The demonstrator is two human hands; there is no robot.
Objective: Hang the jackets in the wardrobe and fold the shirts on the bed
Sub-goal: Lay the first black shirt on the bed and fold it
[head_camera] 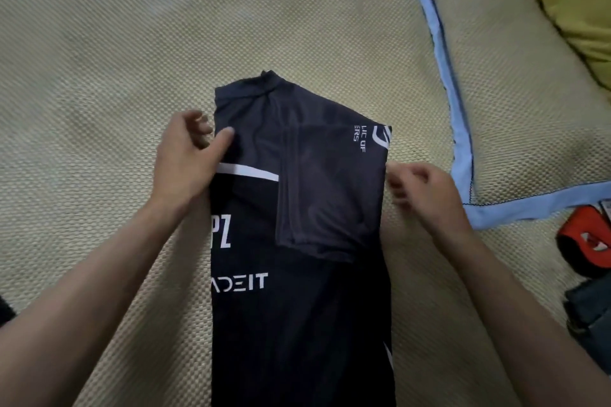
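Dark folded shirt point(297, 241) flat between both hands' fingers point(228, 137).

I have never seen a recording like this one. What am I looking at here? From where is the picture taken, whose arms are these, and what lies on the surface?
There is no machine here. A person wears a camera on the head, so the one picture looks forward and down at that person's own bare arms.

The surface is a woven beige mat with a light blue border. On it lies a dark shirt with white lettering, its sides already folded in to make a long strip. The left hand pinches the strip's left edge near the collar. The right hand is at the right edge with curled fingers; whether it grips cloth is unclear. At the right are a yellow cloth and a red and black object.
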